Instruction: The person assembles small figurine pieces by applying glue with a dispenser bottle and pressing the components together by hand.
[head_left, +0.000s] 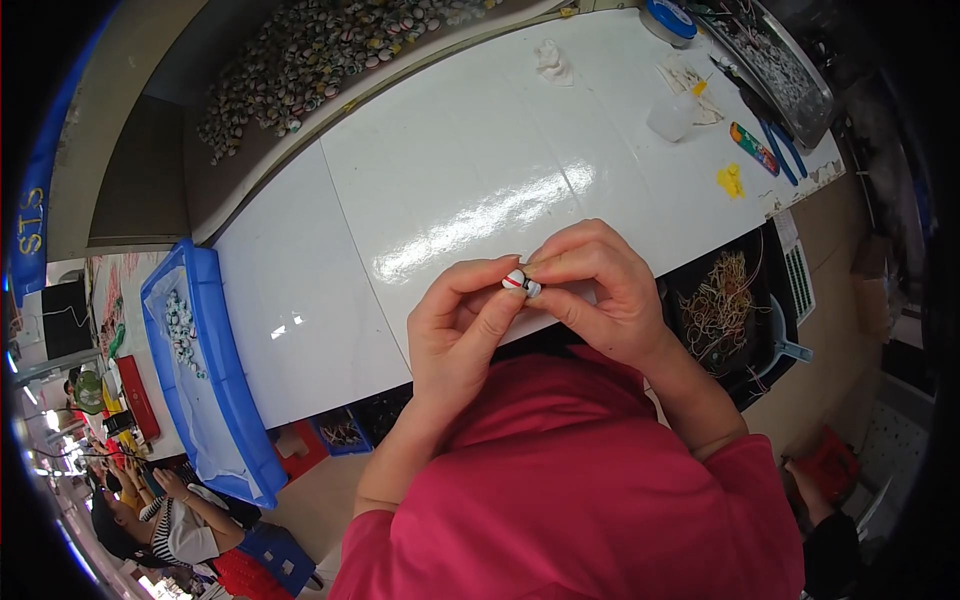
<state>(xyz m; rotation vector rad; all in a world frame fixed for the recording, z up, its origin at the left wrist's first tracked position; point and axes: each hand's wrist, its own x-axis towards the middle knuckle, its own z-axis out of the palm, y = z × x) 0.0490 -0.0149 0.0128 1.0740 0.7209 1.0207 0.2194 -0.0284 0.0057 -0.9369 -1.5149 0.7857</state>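
A small white rounded piece with a red stripe and a dark part (515, 280) is held in front of my body, just over the near edge of the white table (470, 180). On its left side, the thumb and index finger of my left hand (455, 325) pinch it. From the other side my right hand (605, 290) grips its lower right end between thumb and fingertips. Both hands are closed and nearly touch each other. Fingertips hide part of the piece, so its full shape cannot be made out.
A heap of similar small pieces (310, 65) fills the shelf at the back left. The blue tray (210, 300) at left holds more. Blue-handled pliers (785, 150), a clear cup (672, 118) and a metal tray (815, 110) lie far right. A wire-filled black bin (690, 345) sits right.
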